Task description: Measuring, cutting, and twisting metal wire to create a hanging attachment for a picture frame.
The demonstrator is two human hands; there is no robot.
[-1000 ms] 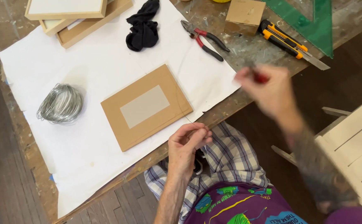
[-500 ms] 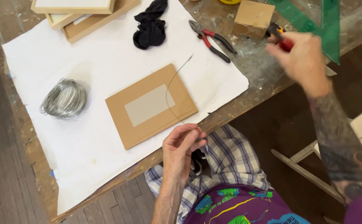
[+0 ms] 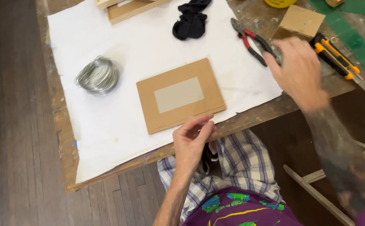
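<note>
at the far left, about nine o'clock on the white paper sheet (image 3: 119, 125), lies a coil of grey wire (image 3: 98, 75), loose and flat, well apart from both hands. right of it, near the middle of the sheet, a brown cardboard frame back (image 3: 180, 95) with a paler grey rectangle in its centre lies slightly tilted. the left hand (image 3: 192, 140) sits at six o'clock from that cardboard, just off its lower edge at the table's rim, thumb and fingertips pinched together; whether anything thin is held between them cannot be told. at twelve o'clock, near the top of the sheet, a crumpled black cloth (image 3: 191, 21) rests, with wooden frames (image 3: 128, 8) at eleven o'clock beyond it. further right, red-handled pliers (image 3: 252, 41) lie across the paper's edge onto the worn wooden table (image 3: 249, 119). the right hand (image 3: 297, 71), blurred, hovers at three o'clock with fingers loosely spread, its fingertips just at the pliers' handles; contact cannot be told. at its one o'clock lies an orange utility knife (image 3: 335, 56), beside a small cardboard block (image 3: 301, 20).
</note>
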